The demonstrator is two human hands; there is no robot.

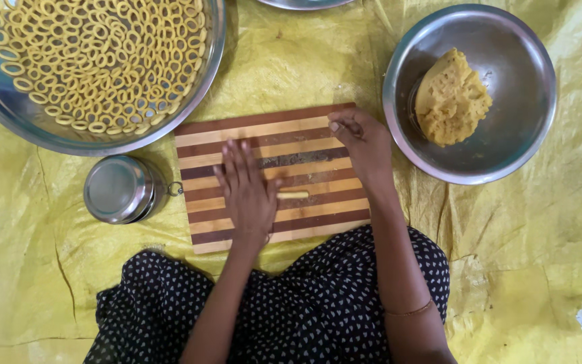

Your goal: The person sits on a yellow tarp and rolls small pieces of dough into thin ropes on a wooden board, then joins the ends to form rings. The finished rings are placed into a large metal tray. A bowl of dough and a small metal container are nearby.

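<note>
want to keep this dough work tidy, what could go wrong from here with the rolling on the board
The left hand lies flat on a thin dough strip on the striped board; pressing unevenly could snap or flatten it. The board lies on a wrinkled yellow sheet and might slide, though the right hand steadies it. The small steel tin sits close to the left edge and could get knocked.

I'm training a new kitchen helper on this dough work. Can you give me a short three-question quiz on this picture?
1. True or false: the left hand lies flat on a dough strip on the striped board.
2. Which holds the dough lump? A) the big tray B) the steel bowl C) the small lidded tin
3. Fill in: the big tray is full of dough ____.

Key: 1 true; 2 B; 3 rings.
</note>
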